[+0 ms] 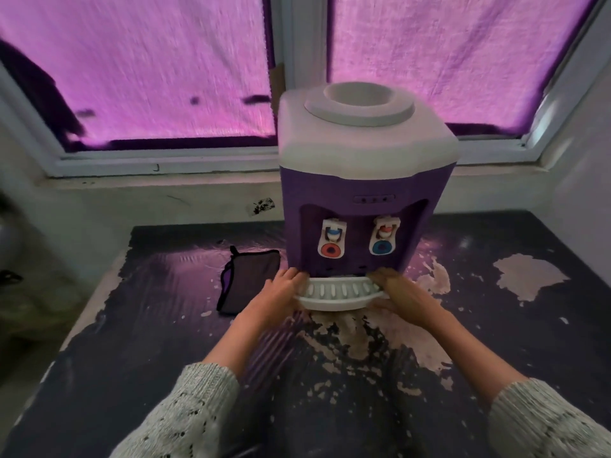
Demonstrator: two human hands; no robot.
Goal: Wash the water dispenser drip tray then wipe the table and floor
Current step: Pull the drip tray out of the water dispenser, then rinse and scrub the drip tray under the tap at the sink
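Both hands are gripping the drip tray (334,294) at the lower middle of the frame: the left hand (281,290) is wrapping around its left end with fingers on top and thumb below, and the right hand (401,294) is clasping its right end the same way, each one closed on the tray. Grey knitted sleeves (185,414) are covering both forearms at the bottom of the frame. Filling the top of the frame, pink cloth is hanging over the window (148,71). Below it, the dark surface (132,342) with peeling pale patches is carrying everything. At the centre, the purple and white water dispenser (363,180) is standing upright, and the white slotted tray is sitting at its base, under the two taps. Just left of the dispenser, a small purple cloth (246,280) is lying flat on the surface.
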